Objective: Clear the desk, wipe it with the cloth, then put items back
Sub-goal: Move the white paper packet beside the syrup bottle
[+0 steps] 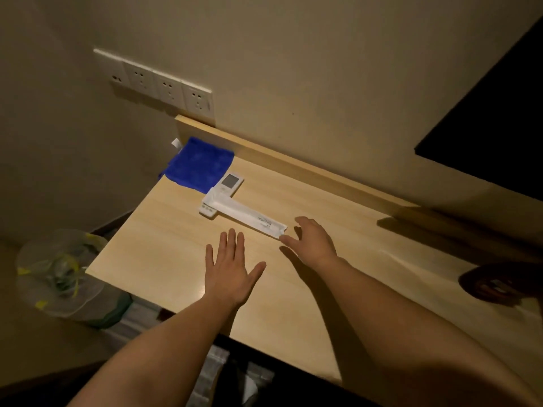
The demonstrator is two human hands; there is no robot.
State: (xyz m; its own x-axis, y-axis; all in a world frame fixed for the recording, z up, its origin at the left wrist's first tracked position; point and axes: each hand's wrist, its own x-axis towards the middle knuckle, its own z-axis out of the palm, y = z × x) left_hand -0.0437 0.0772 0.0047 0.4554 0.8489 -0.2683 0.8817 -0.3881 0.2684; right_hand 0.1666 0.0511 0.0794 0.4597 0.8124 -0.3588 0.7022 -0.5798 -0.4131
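Hands: left hand [232, 268] flat, fingers spread, palm down on the bench [164, 245]. Right hand [314, 242] open, fingers loosely bent, at the near end of the packet [249, 215]; contact unclear. Packet lies across the remote [227, 183]. Cloth [199, 165] at far left corner, beyond both hands. Packet print unreadable.

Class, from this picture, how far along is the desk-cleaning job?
Done: nothing visibly; the remote and white packet lie on the desk, and the blue cloth sits at its far corner. In hand: the open right hand reaches the packet's near end; the left hand is spread flat. Left: clearing, wiping, putting back.
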